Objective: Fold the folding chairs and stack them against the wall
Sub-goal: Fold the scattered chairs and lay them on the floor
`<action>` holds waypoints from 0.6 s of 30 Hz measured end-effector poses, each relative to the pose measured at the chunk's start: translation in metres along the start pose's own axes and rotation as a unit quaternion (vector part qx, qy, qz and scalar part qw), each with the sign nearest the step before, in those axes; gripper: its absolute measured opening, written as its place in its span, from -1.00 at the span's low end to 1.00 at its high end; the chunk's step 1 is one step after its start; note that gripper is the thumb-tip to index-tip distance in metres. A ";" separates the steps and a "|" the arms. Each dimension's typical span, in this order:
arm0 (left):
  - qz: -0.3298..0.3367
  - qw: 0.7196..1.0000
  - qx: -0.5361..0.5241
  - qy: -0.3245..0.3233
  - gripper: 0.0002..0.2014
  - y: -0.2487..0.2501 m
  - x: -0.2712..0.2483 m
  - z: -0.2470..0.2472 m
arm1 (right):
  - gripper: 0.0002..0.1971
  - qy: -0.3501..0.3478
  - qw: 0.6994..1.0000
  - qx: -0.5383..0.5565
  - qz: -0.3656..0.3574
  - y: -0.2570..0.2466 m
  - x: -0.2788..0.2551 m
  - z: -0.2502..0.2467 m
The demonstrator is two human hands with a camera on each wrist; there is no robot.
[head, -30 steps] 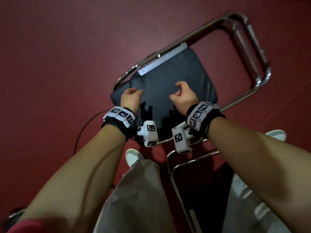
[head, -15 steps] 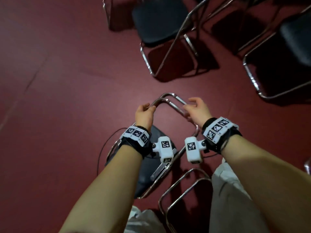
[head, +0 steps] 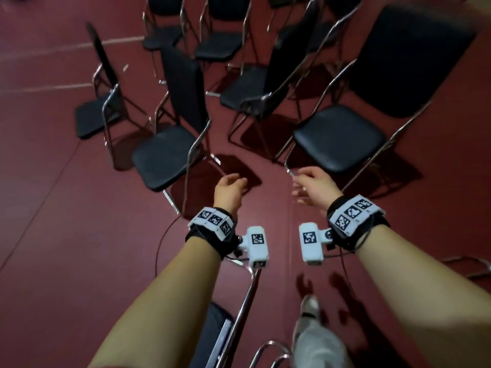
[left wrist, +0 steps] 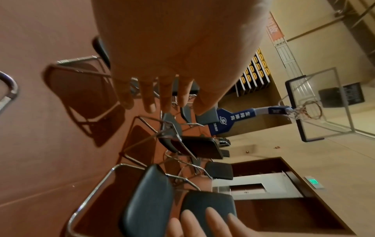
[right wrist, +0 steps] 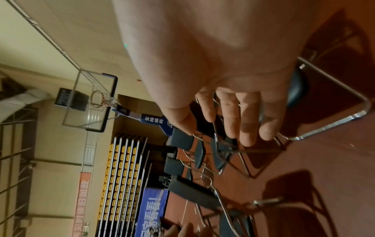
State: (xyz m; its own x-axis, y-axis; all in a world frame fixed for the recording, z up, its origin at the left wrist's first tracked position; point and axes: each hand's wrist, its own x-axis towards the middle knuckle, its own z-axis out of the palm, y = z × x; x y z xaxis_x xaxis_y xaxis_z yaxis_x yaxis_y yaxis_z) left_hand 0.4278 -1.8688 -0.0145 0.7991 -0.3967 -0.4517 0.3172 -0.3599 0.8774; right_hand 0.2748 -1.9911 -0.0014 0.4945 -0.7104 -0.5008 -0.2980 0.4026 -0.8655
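Both hands reach forward over the red floor, and neither holds anything. My left hand [head: 229, 191] has relaxed fingers, which show straight in the left wrist view [left wrist: 158, 96]. My right hand [head: 312, 188] is spread open and also shows in its own wrist view [right wrist: 233, 120]. Below my left wrist lies a folded chair [head: 245, 301] with a chrome tube and a dark pad, apart from both hands. Unfolded black chairs stand ahead: the nearest left chair [head: 164, 158] is just beyond my left hand, and the nearest right chair [head: 337, 138] is beyond my right.
Several more open chairs [head: 220, 46] crowd the floor behind those two. A thin cable [head: 162, 240] loops on the floor at the left. My shoe [head: 309, 305] is below the right hand. A basketball hoop [left wrist: 310, 110] and a beige wall stand far off.
Both hands let go of the folded chair's chrome frame and moved forward, opening. The view lifted from that chair to the group of open chairs ahead.
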 end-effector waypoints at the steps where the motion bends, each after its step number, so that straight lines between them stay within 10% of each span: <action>1: 0.000 1.000 -0.002 -0.012 -0.72 0.012 -0.004 0.019 | -0.71 0.006 1.000 0.007 -0.007 -0.016 0.001 -0.019; 18: 0.063 0.980 0.034 -0.188 -0.87 0.162 -0.016 0.224 | -0.86 0.101 0.994 0.017 -0.042 -0.155 0.010 -0.202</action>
State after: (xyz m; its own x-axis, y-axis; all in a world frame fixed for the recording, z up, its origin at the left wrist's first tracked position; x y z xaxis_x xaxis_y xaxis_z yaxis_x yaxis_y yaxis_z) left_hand 0.3518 -2.1094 0.0988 0.5812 -0.7197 -0.3797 0.1832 -0.3389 0.9228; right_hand 0.1612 -2.1773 0.1304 0.3417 -0.8422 -0.4171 -0.2332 0.3539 -0.9057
